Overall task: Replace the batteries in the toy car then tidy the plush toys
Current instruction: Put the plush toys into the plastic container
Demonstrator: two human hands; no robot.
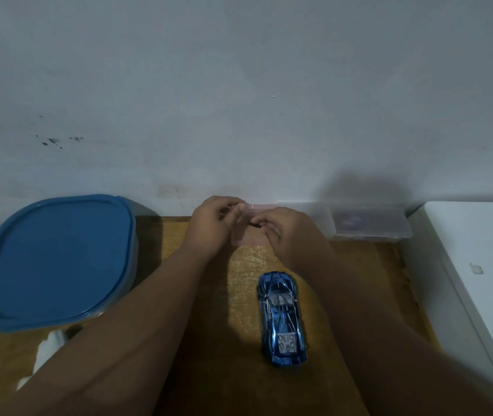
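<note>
Beyond the shiny blue toy car, my left hand and right hand pinch a clear plastic case; right grip closed on a small dark tool. Left grip's contents: cannot tell. Risk: tool slips, dropping onto wooden table.
</note>
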